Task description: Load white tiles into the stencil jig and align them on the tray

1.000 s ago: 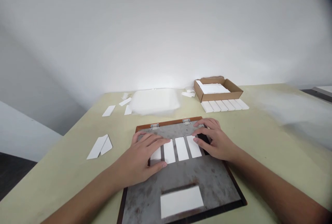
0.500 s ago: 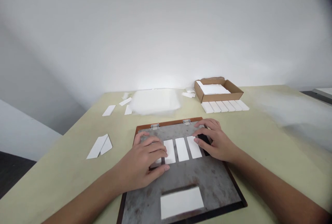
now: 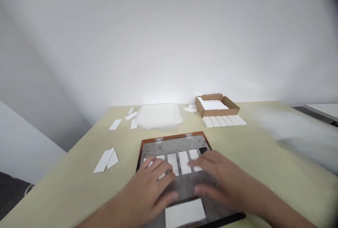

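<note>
My left hand (image 3: 148,189) lies flat over the left end of a row of white strips on a hinged grey metal board (image 3: 174,140) with a brown wooden edge. Its fingers rest on the leftmost strip (image 3: 160,157), partly hiding it, and nothing is gripped. My right hand (image 3: 219,175) is blurred, with fingers spread just below the rightmost strip (image 3: 194,155). Two more strips (image 3: 172,164) lie between the hands. A larger white rectangle (image 3: 185,214) sits in the board's near part, and a black slot (image 3: 202,150) shows at the far right.
A cardboard tray (image 3: 216,106) holds white pieces, with a row of strips (image 3: 223,121) before it. A translucent white sheet (image 3: 160,116) and loose white strips (image 3: 105,160) lie on the pale green table (image 3: 79,178). A wall rises behind.
The view has tilted upward, so the table sits lower in the picture. My right hand has slid toward me and left, off the strip, and my left hand has moved slightly toward me.
</note>
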A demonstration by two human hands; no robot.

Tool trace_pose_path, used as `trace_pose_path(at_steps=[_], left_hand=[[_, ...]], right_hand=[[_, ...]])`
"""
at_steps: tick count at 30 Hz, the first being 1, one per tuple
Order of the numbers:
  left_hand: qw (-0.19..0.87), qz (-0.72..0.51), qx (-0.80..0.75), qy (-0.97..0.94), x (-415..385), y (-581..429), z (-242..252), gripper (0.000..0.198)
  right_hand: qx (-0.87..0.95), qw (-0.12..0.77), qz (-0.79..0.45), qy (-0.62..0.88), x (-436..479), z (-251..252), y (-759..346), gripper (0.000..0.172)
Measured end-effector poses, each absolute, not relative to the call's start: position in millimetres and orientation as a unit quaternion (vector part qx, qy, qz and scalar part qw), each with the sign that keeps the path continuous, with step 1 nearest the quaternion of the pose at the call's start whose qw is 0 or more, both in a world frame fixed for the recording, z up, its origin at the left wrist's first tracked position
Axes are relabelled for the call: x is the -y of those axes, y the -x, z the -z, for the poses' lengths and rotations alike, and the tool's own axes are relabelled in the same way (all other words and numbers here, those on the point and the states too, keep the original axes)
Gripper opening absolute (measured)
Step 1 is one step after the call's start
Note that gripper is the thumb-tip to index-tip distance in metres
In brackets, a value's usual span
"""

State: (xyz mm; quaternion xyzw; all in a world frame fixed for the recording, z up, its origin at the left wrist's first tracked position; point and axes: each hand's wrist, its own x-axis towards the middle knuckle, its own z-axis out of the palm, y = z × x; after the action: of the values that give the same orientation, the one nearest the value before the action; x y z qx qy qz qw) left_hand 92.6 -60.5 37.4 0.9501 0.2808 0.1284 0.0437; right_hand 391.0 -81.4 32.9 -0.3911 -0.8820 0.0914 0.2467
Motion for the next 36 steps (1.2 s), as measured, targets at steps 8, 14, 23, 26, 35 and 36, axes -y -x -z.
trace_pose_path(at_steps=[8, 14, 23, 26, 35, 36], left_hand=[[-0.032, -0.132, -0.29, -0.947, 113, -87, 6, 0.037], [0.006, -0.152, -0.324, -0.934, 115, -92, 2, 0.033], [0.054, -0.139, -0.334, -0.931, 117, -98, -32, 0.018], [0.142, -0.116, -0.366, -0.912, 107, -100, -73, 0.016], [0.247, -0.023, -0.394, -0.885, 23, -105, -188, 0.048], [0.249, -0.007, -0.39, -0.887, 8, -106, -198, 0.046]], right_hand=[[0.896, 0.302, 0.004, 0.325, 130, 38, -360, 0.029], [0.867, 0.35, 0.165, 0.315, 136, 32, -347, 0.023], [0.868, 0.342, 0.155, 0.324, 137, 14, -348, 0.015], [0.883, 0.311, 0.053, 0.349, 132, -23, -353, 0.02], [0.847, 0.311, 0.212, 0.376, 85, -121, -373, 0.034], [0.838, 0.315, 0.237, 0.378, 76, -122, -373, 0.025]])
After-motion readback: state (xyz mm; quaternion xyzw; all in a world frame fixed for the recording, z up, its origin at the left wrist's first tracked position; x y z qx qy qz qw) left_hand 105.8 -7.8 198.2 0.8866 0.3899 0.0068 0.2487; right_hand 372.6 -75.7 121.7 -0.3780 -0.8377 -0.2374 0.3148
